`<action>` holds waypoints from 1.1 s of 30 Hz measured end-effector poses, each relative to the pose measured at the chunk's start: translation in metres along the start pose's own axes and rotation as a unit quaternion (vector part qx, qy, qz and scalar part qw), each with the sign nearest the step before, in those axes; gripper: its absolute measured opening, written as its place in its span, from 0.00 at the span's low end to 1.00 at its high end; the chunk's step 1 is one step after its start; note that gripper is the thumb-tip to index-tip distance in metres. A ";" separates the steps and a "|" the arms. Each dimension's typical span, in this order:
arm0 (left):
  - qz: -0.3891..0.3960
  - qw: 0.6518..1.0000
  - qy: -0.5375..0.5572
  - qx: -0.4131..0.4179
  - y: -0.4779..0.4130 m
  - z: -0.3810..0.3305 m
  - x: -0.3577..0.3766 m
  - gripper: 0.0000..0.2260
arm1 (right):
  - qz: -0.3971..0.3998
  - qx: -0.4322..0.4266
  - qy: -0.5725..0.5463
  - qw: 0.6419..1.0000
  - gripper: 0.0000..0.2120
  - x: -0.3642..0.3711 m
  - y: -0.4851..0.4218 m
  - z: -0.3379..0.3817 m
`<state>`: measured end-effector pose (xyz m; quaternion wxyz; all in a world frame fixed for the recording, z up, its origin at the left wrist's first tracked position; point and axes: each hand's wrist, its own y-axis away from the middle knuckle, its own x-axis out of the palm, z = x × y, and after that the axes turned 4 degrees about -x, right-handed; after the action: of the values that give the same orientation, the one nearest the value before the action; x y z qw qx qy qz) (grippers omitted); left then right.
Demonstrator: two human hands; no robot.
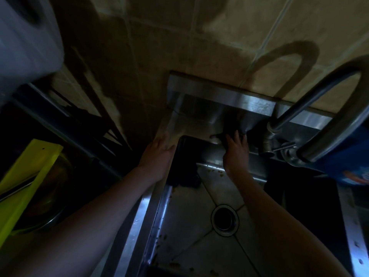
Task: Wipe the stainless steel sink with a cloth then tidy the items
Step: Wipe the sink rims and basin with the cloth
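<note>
The stainless steel sink (139,212) fills the lower middle of the dim head view, with its round drain (225,219) in the basin floor. My right hand (236,150) presses a dark cloth (231,126) against the sink's back ledge, just left of the tap base. My left hand (160,151) lies flat and open on the sink's left rim near the back corner. Brown crumbs dot the basin floor and its left wall. A dark lump (185,176) lies in the basin's back left corner; what it is cannot be told.
A curved steel faucet (319,100) arches over the right side, with a blue packet (351,162) behind it. A yellow-green board (24,180) over a metal bowl sits on a dark rack at left. A white container (26,37) looms top left. Tiled wall behind.
</note>
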<state>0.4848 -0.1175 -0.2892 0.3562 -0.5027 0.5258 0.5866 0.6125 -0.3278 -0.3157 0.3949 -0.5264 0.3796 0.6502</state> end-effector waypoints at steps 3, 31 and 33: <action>-0.010 1.000 0.013 -0.006 0.008 0.005 0.002 0.24 | -0.027 0.011 -0.024 0.999 0.28 0.004 -0.007 0.027; 0.019 0.982 0.107 -0.154 0.116 0.050 0.027 0.21 | 0.076 -0.155 -0.255 0.951 0.19 0.008 -0.023 0.138; 0.021 0.980 0.111 -0.166 0.126 0.048 0.029 0.21 | 0.088 -0.168 -0.255 0.948 0.20 0.013 -0.011 0.133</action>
<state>0.3484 -0.0979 -0.2876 0.1946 -0.6055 0.4678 0.6137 0.5693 -0.2011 -0.3084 0.3255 -0.3658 0.1963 0.8495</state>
